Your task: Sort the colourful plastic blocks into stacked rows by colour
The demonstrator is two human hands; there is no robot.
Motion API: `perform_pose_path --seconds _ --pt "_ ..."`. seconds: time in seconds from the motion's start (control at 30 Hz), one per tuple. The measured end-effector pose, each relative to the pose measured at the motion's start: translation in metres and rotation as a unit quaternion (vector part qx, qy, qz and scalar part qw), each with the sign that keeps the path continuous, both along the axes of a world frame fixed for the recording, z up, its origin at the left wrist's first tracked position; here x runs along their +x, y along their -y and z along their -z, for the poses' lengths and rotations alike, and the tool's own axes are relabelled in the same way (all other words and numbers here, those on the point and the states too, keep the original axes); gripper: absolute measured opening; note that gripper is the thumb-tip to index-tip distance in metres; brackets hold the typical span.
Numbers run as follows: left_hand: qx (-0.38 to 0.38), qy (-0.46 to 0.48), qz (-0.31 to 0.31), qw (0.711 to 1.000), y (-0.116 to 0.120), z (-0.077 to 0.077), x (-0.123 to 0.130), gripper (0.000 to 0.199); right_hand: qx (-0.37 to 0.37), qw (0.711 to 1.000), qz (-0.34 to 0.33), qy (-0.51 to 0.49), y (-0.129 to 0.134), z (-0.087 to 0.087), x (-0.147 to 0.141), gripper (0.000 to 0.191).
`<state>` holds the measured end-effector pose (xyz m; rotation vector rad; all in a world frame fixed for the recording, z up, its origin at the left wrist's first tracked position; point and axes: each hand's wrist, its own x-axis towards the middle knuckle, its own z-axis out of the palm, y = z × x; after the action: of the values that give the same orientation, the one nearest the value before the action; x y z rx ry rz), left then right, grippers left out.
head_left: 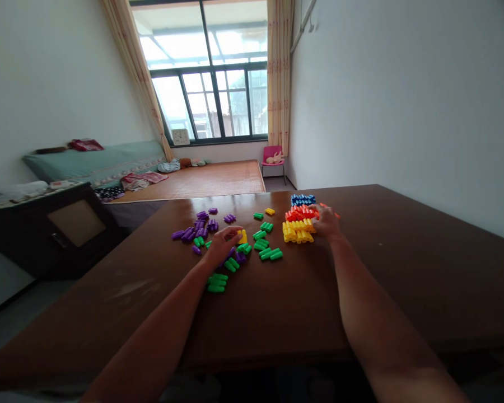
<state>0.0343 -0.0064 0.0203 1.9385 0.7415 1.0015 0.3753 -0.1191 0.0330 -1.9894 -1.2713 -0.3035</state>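
Note:
My left hand pinches a yellow plastic block of joined bullet-shaped tubes, just above scattered green blocks. Purple blocks lie to the left of that hand, some partly hidden behind it. My right hand has curled fingers at the right end of a stacked yellow row; what they hold, if anything, is hidden. Directly behind lies a row of red-orange blocks, a few of its pieces showing past the fingers. Farthest back sits a blue row.
Everything lies on a dark brown table. A lone yellow block rests near the far edge. Beyond are a bed, a pink chair and a dark cabinet at left. A white wall rises on the right.

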Motion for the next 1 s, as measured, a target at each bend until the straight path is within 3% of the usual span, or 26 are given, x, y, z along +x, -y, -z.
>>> perform_pose_path --seconds 0.07,0.13,0.23,0.3,0.37,0.43,0.5,0.6,0.67,0.73,0.87,1.0 --pt "-0.032 0.027 0.009 0.999 0.003 0.0 0.002 0.04 0.072 0.997 -0.042 -0.009 -0.004 -0.008 -0.027 0.033" --pt "-0.065 0.044 0.024 0.997 0.006 -0.001 0.004 0.039 0.097 0.98 -0.167 -0.054 -0.01 -0.009 -0.065 0.026" --pt "-0.095 0.053 0.054 0.993 0.012 -0.001 0.006 0.036 0.037 0.932 -0.341 -0.118 -0.015 0.002 -0.127 0.024" --pt "-0.103 0.057 0.074 0.99 0.016 -0.002 0.007 0.035 0.015 0.91 -0.393 -0.133 -0.018 0.012 -0.156 0.024" --pt "-0.105 0.059 0.087 0.989 0.018 -0.004 0.007 0.036 0.018 0.9 -0.41 -0.147 -0.021 0.016 -0.166 0.021" --pt "-0.106 0.061 0.083 0.989 0.018 -0.006 0.005 0.038 0.042 0.904 -0.391 -0.171 -0.025 0.015 -0.154 0.02" --pt "-0.099 0.058 0.065 0.991 0.016 -0.008 0.004 0.042 0.089 0.922 -0.322 -0.195 -0.028 0.011 -0.119 0.023" --pt "-0.076 0.051 0.033 0.995 0.01 -0.008 0.001 0.046 0.152 0.958 -0.127 -0.207 -0.023 0.008 -0.044 0.023" --pt "-0.063 0.05 0.021 0.997 0.006 -0.007 -0.001 0.046 0.141 0.971 -0.003 -0.194 -0.016 0.013 0.003 0.019" --pt "-0.055 0.05 0.013 0.997 0.003 -0.006 -0.003 0.046 0.103 0.974 0.076 -0.185 -0.009 0.023 0.035 0.015" --pt "-0.041 0.05 -0.014 0.998 -0.004 -0.007 -0.01 0.046 0.036 0.975 0.14 -0.172 -0.003 0.039 0.051 0.017" --pt "-0.016 0.059 -0.072 0.996 -0.018 -0.009 -0.02 0.05 0.009 0.98 0.126 -0.152 0.0 0.04 0.038 0.018"
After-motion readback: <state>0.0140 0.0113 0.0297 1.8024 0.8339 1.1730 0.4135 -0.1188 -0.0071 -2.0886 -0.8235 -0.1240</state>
